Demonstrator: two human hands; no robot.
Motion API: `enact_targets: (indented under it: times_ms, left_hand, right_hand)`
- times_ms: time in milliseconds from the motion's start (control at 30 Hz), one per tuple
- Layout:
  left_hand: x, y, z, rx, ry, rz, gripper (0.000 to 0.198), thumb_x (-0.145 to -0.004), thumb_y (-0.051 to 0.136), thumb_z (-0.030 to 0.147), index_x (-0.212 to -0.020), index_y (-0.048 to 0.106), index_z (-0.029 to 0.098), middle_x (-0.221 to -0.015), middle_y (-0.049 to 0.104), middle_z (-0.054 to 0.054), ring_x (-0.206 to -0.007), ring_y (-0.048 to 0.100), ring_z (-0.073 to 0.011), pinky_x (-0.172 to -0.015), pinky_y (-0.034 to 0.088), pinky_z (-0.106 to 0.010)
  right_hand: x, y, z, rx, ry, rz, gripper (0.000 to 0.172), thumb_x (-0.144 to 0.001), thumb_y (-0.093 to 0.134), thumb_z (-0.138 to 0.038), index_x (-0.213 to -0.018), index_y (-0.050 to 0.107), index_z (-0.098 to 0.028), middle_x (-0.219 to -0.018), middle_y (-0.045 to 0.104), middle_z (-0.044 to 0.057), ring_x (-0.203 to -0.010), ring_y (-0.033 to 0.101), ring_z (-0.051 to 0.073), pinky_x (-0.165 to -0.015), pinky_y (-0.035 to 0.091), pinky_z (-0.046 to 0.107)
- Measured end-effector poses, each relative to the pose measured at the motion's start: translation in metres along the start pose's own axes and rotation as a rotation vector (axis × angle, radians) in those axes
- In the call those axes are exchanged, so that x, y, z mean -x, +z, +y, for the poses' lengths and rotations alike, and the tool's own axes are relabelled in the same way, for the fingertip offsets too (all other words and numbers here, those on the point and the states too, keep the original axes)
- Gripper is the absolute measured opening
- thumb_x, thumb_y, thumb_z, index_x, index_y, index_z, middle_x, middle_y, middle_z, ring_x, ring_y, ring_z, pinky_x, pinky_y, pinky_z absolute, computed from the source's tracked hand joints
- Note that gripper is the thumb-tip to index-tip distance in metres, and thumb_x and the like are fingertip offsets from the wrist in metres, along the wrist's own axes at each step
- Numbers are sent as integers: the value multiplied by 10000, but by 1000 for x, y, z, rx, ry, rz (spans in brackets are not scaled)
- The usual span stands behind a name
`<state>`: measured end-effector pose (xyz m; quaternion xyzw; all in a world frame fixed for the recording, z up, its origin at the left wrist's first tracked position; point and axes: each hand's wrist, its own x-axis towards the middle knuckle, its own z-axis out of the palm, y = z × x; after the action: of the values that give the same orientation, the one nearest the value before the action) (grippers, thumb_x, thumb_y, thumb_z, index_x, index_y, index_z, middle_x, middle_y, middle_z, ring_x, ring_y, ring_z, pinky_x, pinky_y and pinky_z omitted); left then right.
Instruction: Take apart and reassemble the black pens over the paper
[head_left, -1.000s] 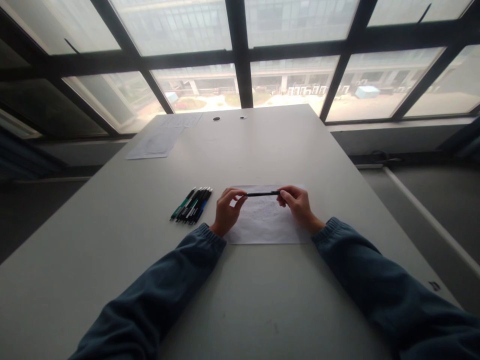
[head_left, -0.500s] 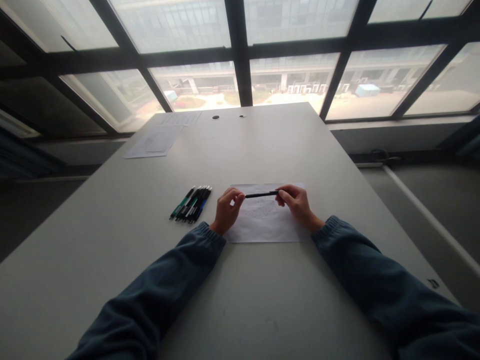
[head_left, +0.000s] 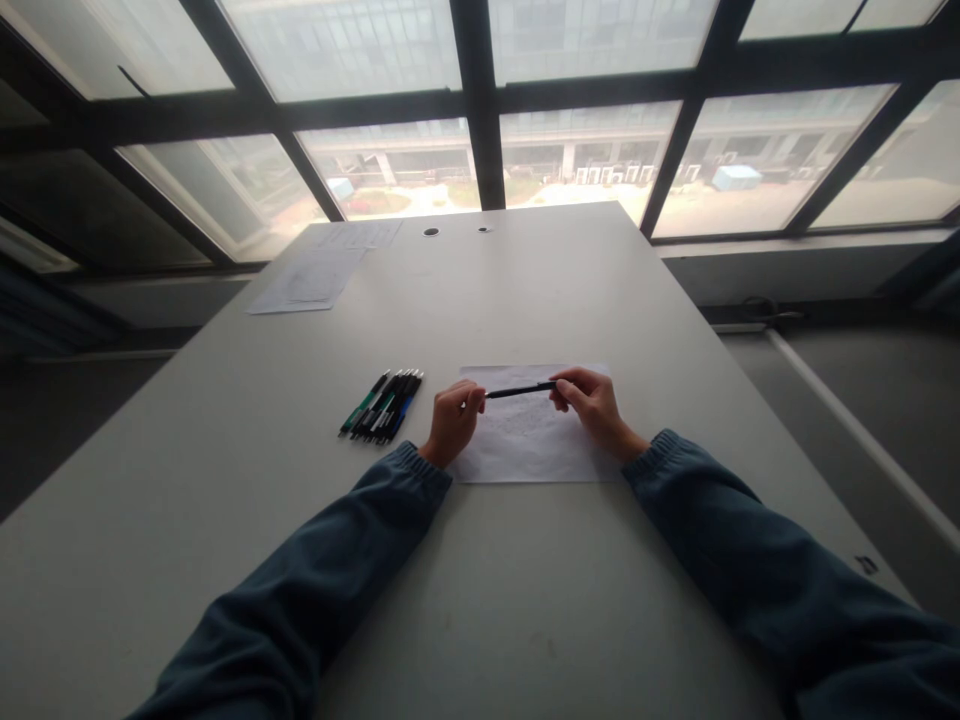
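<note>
A black pen [head_left: 520, 390] is held almost level above a sheet of paper [head_left: 536, 465] that carries faint scribbles. My right hand [head_left: 589, 403] pinches the pen's right end between thumb and fingers. At its left tip, my left hand [head_left: 454, 418] is closed, the thumb and bent fingers pressed around the end. Left of my left hand, several pens [head_left: 381, 408], mostly black with some green and blue parts, lie side by side on the white table [head_left: 480, 570].
Printed sheets [head_left: 307, 280] lie at the table's far left corner. Two round holes [head_left: 430, 232] open near the far edge. Behind the table stand dark-framed windows [head_left: 480, 150]. A cable [head_left: 765, 312] rests by the wall on the right.
My left hand has shifted slightly left and its fingers have curled in more at the pen's tip. The pen's left end dips a little lower. My right hand is nearly still.
</note>
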<state>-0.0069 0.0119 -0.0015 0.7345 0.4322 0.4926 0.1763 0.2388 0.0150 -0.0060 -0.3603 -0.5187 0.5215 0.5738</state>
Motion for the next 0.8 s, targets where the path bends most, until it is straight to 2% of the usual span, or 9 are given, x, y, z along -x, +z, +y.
enact_targets:
  times_ms: [133,233,333,433,533,633,800]
  left_hand:
    - [1,0,0,6,-32,3,579,-1027,451,472,-522,512,196,-524,499,-2,-524,505,-132,-576,393,-296]
    - [0,-1,1,23,-46,21,555,-1022,480,463,-553,601,192,-564,590,-18,-561,571,-138,-610,442,-294]
    - [-1,-2,2,45,-48,47,430,-1001,546,438,-706,729,186,-721,716,-48,-679,656,-155,-671,496,-292]
    - [-1,-1,1,41,-54,65,272,-968,623,395,-883,780,189,-848,764,-57,-768,696,-162,-696,522,-279]
    - [-1,1,0,38,-53,84,204,-943,671,360,-1015,771,197,-901,772,-54,-822,715,-165,-727,541,-273]
    - [-2,3,0,56,-3,57,213,-965,642,321,-1108,748,205,-935,754,-60,-862,705,-166,-767,547,-287]
    - [-4,3,4,77,50,-11,226,-999,577,284,-1144,735,213,-973,701,-68,-882,656,-160,-791,543,-299]
  right_hand:
    - [0,-1,0,15,5,7,226,-825,725,-377,-889,724,-161,-654,687,17,-540,579,125,-496,442,266]
    - [-1,-2,1,11,-9,23,208,-830,716,-359,-889,728,-160,-655,687,18,-542,580,125,-500,439,266]
    - [-1,-4,4,-12,-30,56,183,-837,706,-337,-889,733,-163,-643,679,11,-539,579,123,-503,440,264]
    - [-2,-5,7,-18,-47,97,165,-842,698,-324,-880,734,-167,-630,669,3,-527,571,117,-499,438,258]
    - [-2,-5,8,-11,-64,128,151,-844,694,-313,-872,735,-170,-622,664,-3,-518,566,112,-490,435,251]
    - [-3,-5,8,6,-73,151,150,-843,693,-316,-864,735,-174,-621,663,-4,-514,566,112,-485,439,249]
    - [-4,-5,7,33,-86,177,154,-839,695,-323,-856,737,-176,-625,667,-2,-515,569,112,-485,448,250]
